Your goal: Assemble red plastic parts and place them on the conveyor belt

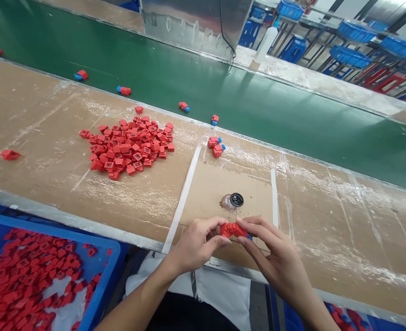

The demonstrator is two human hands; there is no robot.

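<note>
My left hand (197,243) and my right hand (275,257) pinch a small red plastic part (233,230) between their fingertips, with a bit of blue showing at its right end. Just beyond my hands, a small round object with a black top and clear body (231,201) lies on a cardboard patch (209,197) edged by white strips. A heap of loose red plastic pieces (128,147) lies on the cardboard-covered bench (44,115) to the left. Two red-and-blue parts (216,146) sit beyond the patch.
A green conveyor belt (258,96) runs behind the bench, carrying several red-and-blue parts (124,90). At lower left, a blue crate (115,262) holds many red pieces. Blue-topped stools (349,57) and a white plastic bottle (265,44) stand beyond the belt.
</note>
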